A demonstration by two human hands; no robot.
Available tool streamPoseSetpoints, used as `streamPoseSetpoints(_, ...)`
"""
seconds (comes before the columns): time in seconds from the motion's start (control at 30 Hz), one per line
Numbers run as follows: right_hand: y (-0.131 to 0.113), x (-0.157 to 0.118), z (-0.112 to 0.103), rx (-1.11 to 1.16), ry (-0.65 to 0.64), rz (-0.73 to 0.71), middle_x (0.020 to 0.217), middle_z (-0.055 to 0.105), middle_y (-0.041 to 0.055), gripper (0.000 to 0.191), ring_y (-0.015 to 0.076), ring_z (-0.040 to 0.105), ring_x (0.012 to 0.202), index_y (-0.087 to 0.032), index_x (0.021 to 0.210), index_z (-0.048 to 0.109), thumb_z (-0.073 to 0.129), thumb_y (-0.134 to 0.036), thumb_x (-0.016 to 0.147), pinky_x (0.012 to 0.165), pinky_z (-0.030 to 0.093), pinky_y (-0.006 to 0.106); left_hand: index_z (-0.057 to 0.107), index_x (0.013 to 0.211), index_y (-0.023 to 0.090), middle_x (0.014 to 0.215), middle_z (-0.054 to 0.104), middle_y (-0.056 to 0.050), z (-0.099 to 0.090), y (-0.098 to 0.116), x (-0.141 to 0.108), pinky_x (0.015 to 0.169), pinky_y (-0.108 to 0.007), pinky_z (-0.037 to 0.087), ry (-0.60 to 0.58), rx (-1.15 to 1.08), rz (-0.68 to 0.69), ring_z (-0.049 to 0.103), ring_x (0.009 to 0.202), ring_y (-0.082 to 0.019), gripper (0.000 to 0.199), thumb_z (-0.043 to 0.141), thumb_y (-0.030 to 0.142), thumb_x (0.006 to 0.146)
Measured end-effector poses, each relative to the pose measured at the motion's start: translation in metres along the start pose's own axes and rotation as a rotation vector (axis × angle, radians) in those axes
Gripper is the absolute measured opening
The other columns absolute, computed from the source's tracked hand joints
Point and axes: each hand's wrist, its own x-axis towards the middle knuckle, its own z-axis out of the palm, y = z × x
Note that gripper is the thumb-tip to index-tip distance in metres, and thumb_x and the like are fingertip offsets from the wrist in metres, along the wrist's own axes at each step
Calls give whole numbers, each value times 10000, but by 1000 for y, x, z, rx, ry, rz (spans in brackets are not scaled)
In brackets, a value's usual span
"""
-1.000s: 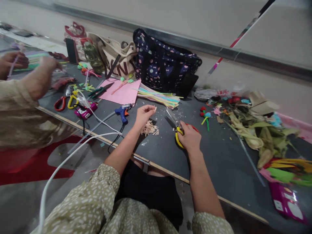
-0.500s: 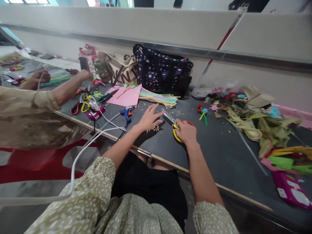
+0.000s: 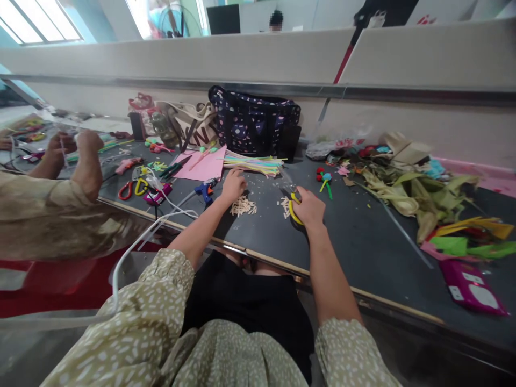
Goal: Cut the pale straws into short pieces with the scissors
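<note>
My right hand (image 3: pixel 309 206) grips a pair of scissors (image 3: pixel 295 210) by the yellow handle. Their blurred blades point away from me over the dark tabletop. My left hand (image 3: pixel 234 185) reaches forward with loosely bent fingers and nothing visible in them. Its fingertips come close to a bundle of pastel fuzzy strips (image 3: pixel 258 164); contact cannot be made out. Just below that hand lies a heap of short pale pieces (image 3: pixel 244 206). A smaller group of pale pieces (image 3: pixel 285 207) sits beside the scissors.
A blue glue gun (image 3: pixel 205 190) with white cables lies left of my hand, near pink paper (image 3: pixel 201 165). Behind stands a dark patterned bag (image 3: pixel 253 121). Dried husks (image 3: pixel 423 199) and a purple box (image 3: pixel 471 287) lie right. A co-worker's arm (image 3: pixel 86 166) is at left.
My left hand has moved away from the scissors, left and forward toward the strips, uncovering the pale heap. The scissors have turned, showing the smaller group. The co-worker's arm has drawn left.
</note>
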Motion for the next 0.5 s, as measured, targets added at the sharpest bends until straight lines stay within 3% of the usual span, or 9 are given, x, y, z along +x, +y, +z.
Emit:
streamPoseSetpoints(0.1, 3, 2, 3, 65, 6, 46, 942, 647, 28, 439, 158, 551, 769, -275, 1235, 547, 509, -343, 803, 624, 310, 252, 700, 858, 165, 1131, 601, -136, 3, 13, 8, 987, -458, 379, 33, -53, -14, 460, 1154, -300, 170, 594, 127, 731)
streamPoseSetpoints(0.23, 4, 4, 6, 105, 12, 67, 909, 642, 16, 409, 153, 537, 741, -290, 1185, 575, 526, -343, 782, 609, 289, 254, 698, 815, 172, 759, 639, -76, 9, 43, 18, 822, -390, 438, -103, -173, 18, 534, 869, -245, 117, 598, 220, 777)
streamPoseSetpoints(0.4, 7, 5, 9, 125, 38, 68, 885, 641, 17, 408, 151, 533, 730, -287, 1183, 578, 531, -335, 780, 605, 275, 257, 733, 871, 196, 856, 641, -79, 20, 75, 21, 872, -361, 389, -228, -194, 420, 488, 962, -239, 173, 601, 176, 761)
streamPoseSetpoints(0.5, 8, 5, 11, 125, 39, 64, 903, 642, 23, 429, 156, 533, 746, -282, 1215, 561, 529, -349, 793, 617, 283, 258, 738, 886, 204, 887, 632, -87, 28, 82, 21, 843, -359, 386, -252, -152, 530, 473, 963, -239, 193, 592, 171, 766)
